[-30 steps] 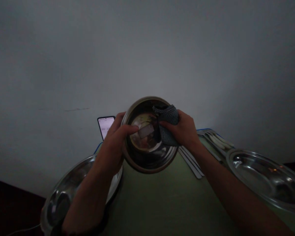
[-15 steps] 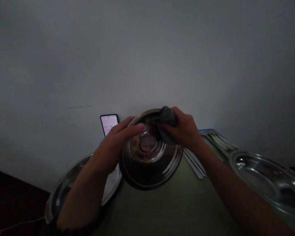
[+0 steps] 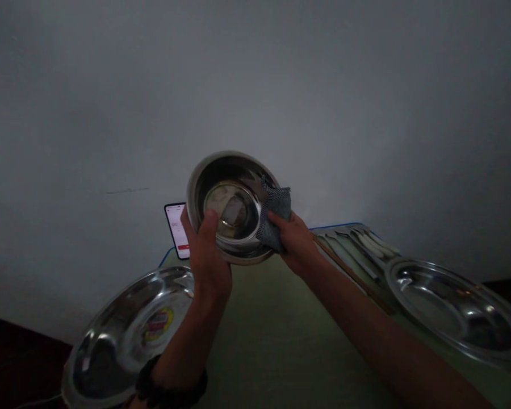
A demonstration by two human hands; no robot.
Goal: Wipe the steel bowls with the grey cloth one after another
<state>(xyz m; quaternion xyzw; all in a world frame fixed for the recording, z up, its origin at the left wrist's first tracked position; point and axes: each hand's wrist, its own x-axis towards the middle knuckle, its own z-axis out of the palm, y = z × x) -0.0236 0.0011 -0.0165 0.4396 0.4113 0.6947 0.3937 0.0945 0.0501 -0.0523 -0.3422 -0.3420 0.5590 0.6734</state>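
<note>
Left-hand grip (image 3: 210, 258) holds a tilted stainless-steel bowl (image 3: 227, 196) by its left side; right-hand grip (image 3: 298, 241) pinches a grey cloth (image 3: 277, 207) against the bowl's right rim. Below the bowl is the green worktop (image 3: 276, 324).

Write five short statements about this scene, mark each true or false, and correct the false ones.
1. The left hand holds a metal bowl. True.
2. The right hand holds nothing. False: it grips a grey cloth at the bowl's rim.
3. A phone shows left of the bowl. True.
4. The left wrist is bare. False: a black band circles it.
5. The left basin bears a coloured label. True.
</note>
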